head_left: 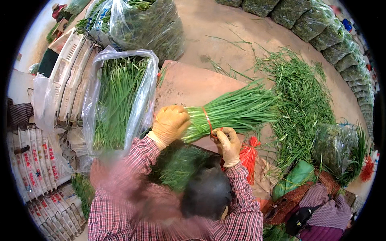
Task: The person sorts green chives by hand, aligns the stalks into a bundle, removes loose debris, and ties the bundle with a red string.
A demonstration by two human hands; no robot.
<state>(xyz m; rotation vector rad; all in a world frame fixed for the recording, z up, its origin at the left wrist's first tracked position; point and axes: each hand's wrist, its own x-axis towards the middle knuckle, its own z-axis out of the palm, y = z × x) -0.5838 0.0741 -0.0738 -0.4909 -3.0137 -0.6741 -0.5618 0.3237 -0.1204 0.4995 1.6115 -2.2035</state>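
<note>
A bundle of long green chives (237,105) lies across the reddish-brown board (173,86), its pale stem ends toward me and its leaf tips spread to the right. Around its stems runs a thin red tie (207,119). My left hand (172,122), in a yellowish glove, is closed at the pale stem ends and holds the bundle there. At the near side of the bundle my right hand (228,145), gloved alike, pinches the tie between thumb and fingers. A hank of red ties (250,154) lies just right of that hand.
On the left stands a plastic-lined crate (152,80) with chives in it. White crates (66,86) are stacked beyond it. Loose leaves (299,106) are heaped at the right. Filled clear bags (331,44) line the far right edge. Another person (325,211) is at lower right.
</note>
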